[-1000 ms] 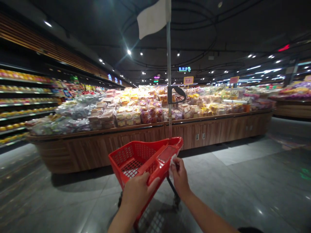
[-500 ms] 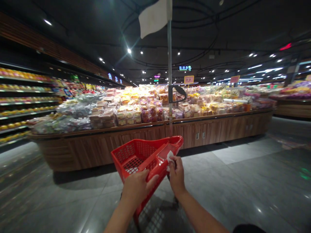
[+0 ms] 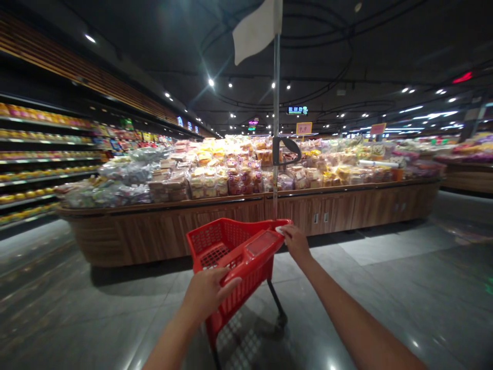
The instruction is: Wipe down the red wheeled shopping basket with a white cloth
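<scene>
Red cart (image 3: 231, 246), frame centre: your left hand (image 3: 206, 293) clamped on near rim; right hand (image 3: 295, 240) closed at far corner, white scrap pinched. Risk: lopsided push swings cart into bread counter (image 3: 231, 216).

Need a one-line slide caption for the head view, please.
Left hand grips red plastic shopping cart; right hand at its far corner.

Left hand (image 3: 206, 294): grips the near rim of the red cart (image 3: 234, 257).
Right hand (image 3: 295, 240): on the cart's far right corner, fingers over a small white scrap, beside the pole (image 3: 276, 128).
Pole: upright from the cart, white flag (image 3: 256, 31) at the top.
Ahead: long wooden counter (image 3: 246, 221) piled with bagged goods.
Left: shelves (image 3: 34, 164).
Floor: glossy grey tiles.
</scene>
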